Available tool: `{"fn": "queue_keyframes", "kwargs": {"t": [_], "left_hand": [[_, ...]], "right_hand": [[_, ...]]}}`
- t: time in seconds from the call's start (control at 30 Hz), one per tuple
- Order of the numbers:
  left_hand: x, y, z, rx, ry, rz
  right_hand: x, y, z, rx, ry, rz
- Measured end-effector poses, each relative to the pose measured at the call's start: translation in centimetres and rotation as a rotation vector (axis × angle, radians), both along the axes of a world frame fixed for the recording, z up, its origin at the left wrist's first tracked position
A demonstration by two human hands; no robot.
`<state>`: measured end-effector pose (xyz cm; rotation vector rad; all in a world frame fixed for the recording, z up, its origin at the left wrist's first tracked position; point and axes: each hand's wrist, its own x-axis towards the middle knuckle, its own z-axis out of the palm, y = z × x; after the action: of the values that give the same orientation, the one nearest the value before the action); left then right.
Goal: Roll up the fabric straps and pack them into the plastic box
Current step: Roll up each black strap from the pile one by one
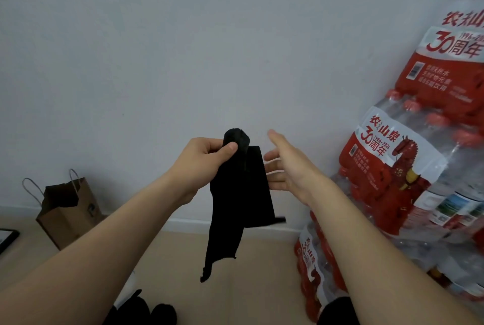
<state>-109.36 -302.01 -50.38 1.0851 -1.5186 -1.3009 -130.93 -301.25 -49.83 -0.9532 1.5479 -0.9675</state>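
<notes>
So the left hand (pixel 203 160) is up in the air in front of a plain white wall (pixel 157 49), fist closed around a black fabric strap (pixel 241 193), thumb pressing on it near the top. The top end of the strap is partly rolled into a little tube that pokes up above the thumb, and the rest hangs loose below the hand in two flaps, one longer with a frayed-looking end. It's not touching the floor, just dangling.

The right hand (pixel 285 167) is just to the right of the strap, fingers spread and palm turned toward it. The fingertips sit right behind or against the strap's edge, can't tell which.

On the right there's a big stack of shrink-wrapped water bottle packs (pixel 408 157) with red labels, leaning against the wall. Far left, a brown paper bag (pixel 69 209) with twine handles stands on the tan floor (pixel 262 272) by the baseboard. Some more black stuff (pixel 141 310) lies near the bottom edge, too cut off to say what it is.
</notes>
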Motion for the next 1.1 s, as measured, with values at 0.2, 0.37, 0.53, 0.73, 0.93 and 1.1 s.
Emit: {"fn": "queue_keyframes", "kwargs": {"t": [0.2,0.37,0.53,0.73,0.93,1.1], "left_hand": [[-0.3,-0.7,-0.5,0.126,0.111,0.100],[0.2,-1.1,-0.6,0.161,0.099,0.148],[0.6,-1.1,-0.8,0.167,0.005,0.193],[0.6,-0.8,-1.3,0.179,-0.151,0.116],[0.6,-1.0,-1.3,0.193,-0.211,0.101],[0.7,-0.9,-1.1,0.268,-0.173,0.027]], "right_hand": [[1.1,0.5,-1.2,-0.107,0.334,0.241],[0.6,-0.2,-2.1,-0.157,0.368,0.251],[0.0,-1.2,-1.9,-0.389,0.618,-0.047],[0.1,-1.7,-1.2,-0.287,1.095,-0.037],[0.4,-1.6,-1.0,-0.099,-0.053,-0.190],[0.3,-1.5,-0.3,-0.153,-0.374,-0.118]]}}
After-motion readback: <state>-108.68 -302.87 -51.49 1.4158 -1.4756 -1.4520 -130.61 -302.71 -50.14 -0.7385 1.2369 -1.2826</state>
